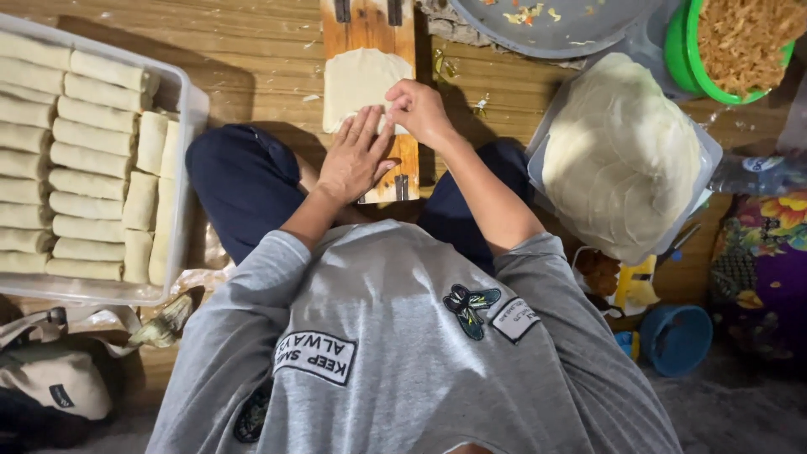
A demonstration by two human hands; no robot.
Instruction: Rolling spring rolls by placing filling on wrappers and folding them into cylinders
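Lying lengthwise along the wooden board point(403, 160), the wrapper point(357, 84) is pressed by the flat left hand point(357, 160) and pinched by the right hand point(418, 109).

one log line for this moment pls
left hand flat on wrapper | right hand pinching wrapper edge | board under wrapper | rolls tray left

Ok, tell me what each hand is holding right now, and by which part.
The right hand pinches the near edge of the pale wrapper on the wooden board. The left hand lies flat by that edge, gripping nothing.
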